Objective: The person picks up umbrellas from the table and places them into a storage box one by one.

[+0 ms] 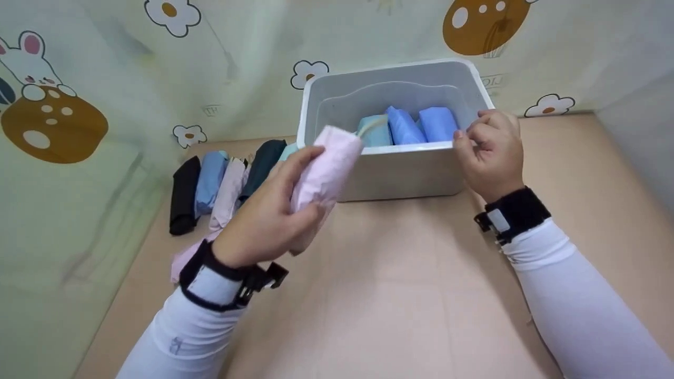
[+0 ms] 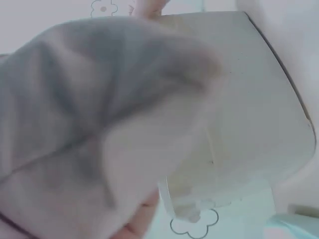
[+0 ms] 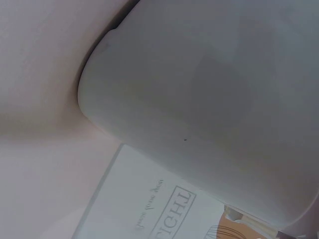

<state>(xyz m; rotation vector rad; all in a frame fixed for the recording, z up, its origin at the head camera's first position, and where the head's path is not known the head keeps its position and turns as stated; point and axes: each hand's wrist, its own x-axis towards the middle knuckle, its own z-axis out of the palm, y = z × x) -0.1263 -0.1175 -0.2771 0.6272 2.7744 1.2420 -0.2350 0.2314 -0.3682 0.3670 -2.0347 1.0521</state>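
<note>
Clock is off head-view centre. Printed backdrop runs 9 through 12 to 3 o'clock. Bench spreads toward 6. White bin stands on it at 1 o'clock, mouth up. Left hand, 8 o'clock, fingers and thumb wrapped around a pink roll. Right hand, between 2 and 3, fingers curled, thumb at the rim: gripping the bin's near corner. Pink roll sits just off centre toward 11, tilted, top end toward 12; overlaps the bin's near rim in view, can't tell if touching. Left wrist view: its fabric is blurred. Row near 9 o'clock: black roll, light-blue roll, pale pink roll, dark green roll partly behind the left hand. In the bin: two blue rolls toward 2, teal roll toward 1.
</note>
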